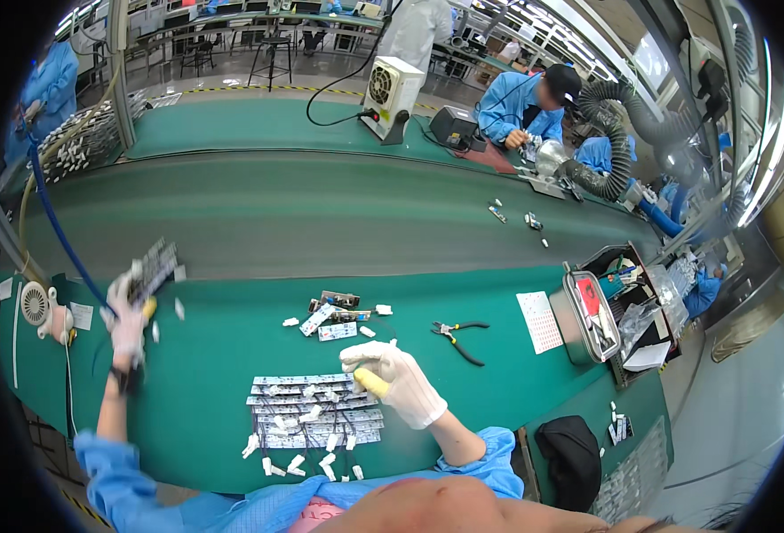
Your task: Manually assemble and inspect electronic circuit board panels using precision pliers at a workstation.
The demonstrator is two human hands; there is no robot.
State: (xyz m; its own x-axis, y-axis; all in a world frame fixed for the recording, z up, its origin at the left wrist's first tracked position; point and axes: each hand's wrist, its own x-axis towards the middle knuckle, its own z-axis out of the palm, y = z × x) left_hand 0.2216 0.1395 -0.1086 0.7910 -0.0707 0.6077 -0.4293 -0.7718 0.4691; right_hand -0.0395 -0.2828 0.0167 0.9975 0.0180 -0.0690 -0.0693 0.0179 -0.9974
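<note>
My left hand (128,324), in a white glove with a yellow fingertip, reaches to the far left of the table and is smeared by motion. Its fingers grip a bunch of circuit boards (154,268) at the edge of the dark belt. Several narrow circuit boards (316,417) with dark wires and white connectors lie in rows before me. Over their far right corner hovers my right hand (396,382), also gloved, fingers loosely bent and thumb apart, with nothing visible in them. Beyond the rows lies a loose pile of boards (334,315) with white connectors.
Pliers (454,339) lie right of the pile. A metal tin (589,318), a tool crate (645,311) and a printed sheet (538,322) stand farther right. A small fan (43,311) is at far left. Across the belt (365,209), a person (525,107) works beside an ionizer fan (392,96).
</note>
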